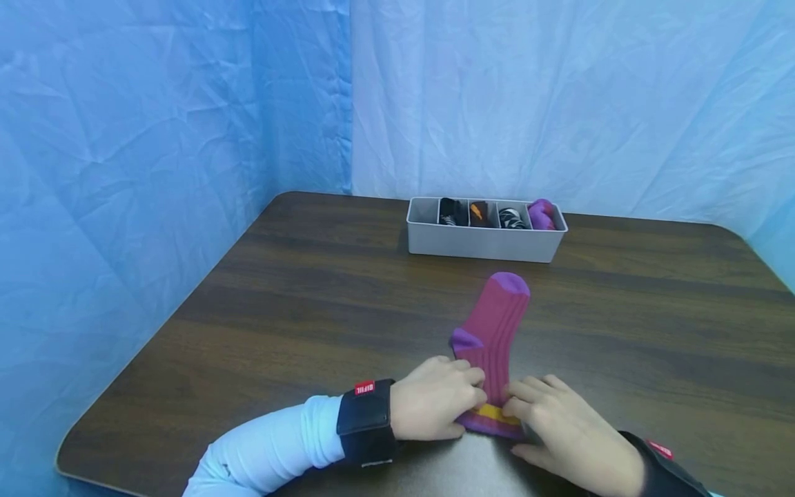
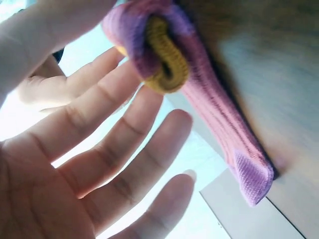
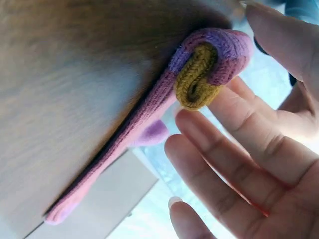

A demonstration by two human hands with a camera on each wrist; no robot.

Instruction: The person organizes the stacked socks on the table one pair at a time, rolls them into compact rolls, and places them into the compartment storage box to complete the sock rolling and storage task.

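Observation:
A magenta ribbed sock [image 1: 493,331] with purple toe and heel lies flat on the dark wooden table [image 1: 279,310], toe pointing away. Its cuff end, with a yellow band, is rolled into a small coil at the near edge. My left hand [image 1: 475,390] and right hand [image 1: 515,402] meet at that coil from either side. In the left wrist view the left hand [image 2: 107,74] has thumb and index finger against the rolled cuff of the sock [image 2: 214,99]. In the right wrist view the right hand [image 3: 244,84] pinches the same roll of the sock [image 3: 149,109] between thumb and fingers.
A grey divided tray [image 1: 484,245] stands beyond the sock near the table's far edge, holding rolled socks, a purple one [image 1: 542,214] at its right end; its leftmost compartment looks empty. Blue crinkled curtains close off the back and left.

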